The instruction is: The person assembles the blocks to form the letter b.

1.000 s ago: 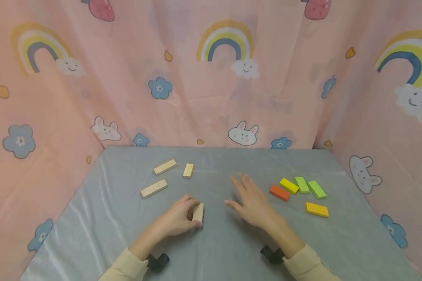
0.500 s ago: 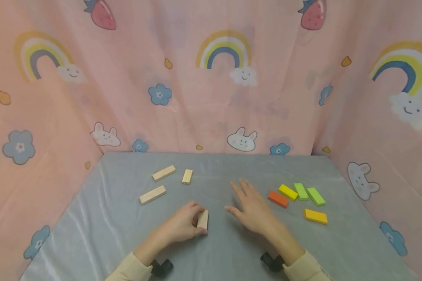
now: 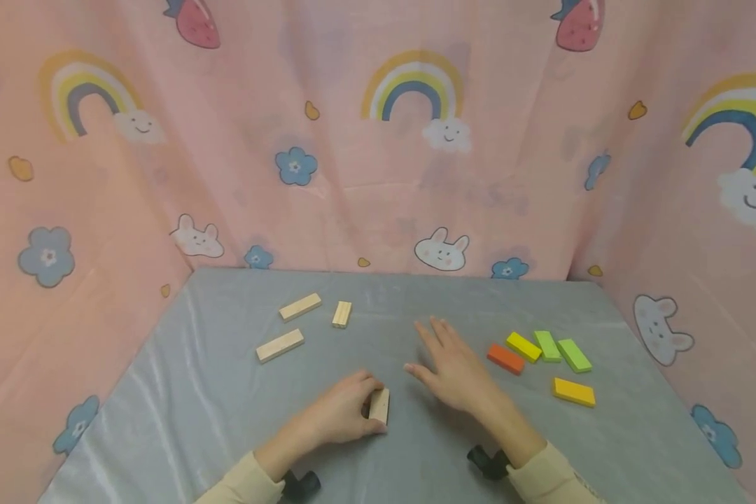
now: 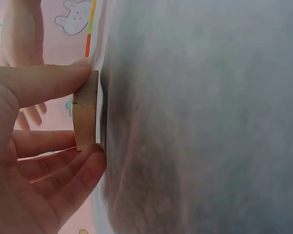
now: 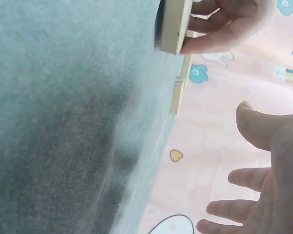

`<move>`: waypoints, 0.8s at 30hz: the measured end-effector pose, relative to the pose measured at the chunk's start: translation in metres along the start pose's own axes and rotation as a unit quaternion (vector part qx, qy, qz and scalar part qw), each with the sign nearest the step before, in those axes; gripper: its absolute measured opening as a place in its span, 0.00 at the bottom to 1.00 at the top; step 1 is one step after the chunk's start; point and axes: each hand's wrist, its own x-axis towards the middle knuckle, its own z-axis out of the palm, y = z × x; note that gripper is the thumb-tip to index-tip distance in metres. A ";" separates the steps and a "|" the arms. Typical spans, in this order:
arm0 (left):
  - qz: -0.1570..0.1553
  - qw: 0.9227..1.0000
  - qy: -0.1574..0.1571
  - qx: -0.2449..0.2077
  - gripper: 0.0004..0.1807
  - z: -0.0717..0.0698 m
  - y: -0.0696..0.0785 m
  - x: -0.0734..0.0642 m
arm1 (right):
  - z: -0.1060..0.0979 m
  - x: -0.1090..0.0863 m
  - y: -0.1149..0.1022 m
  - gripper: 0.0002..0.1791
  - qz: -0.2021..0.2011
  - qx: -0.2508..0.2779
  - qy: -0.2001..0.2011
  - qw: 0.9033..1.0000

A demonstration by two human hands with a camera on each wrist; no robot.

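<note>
Wooden block, low at the worktop, clamped endwise between the left hand's thumb and fingers! Right hand nearby, fingers apart, empty: uneven thumb pressure could twist that block loose.

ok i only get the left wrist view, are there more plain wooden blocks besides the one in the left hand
Observer: Yes, the head view shows other wooden blocks farther out than the held block and to its left.

Operator: and how many coloured ones over on the right

Observer: Five, by the head view, lying loosely scattered.

Operator: which of those is nearest the right hand

Observer: The red-orange block, with some grey cloth showing between the two in the head view.
</note>
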 end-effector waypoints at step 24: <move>0.011 0.997 -0.019 0.070 0.33 0.007 0.010 0.003 | 0.001 0.005 -0.001 0.45 -0.011 0.018 -0.005 1.000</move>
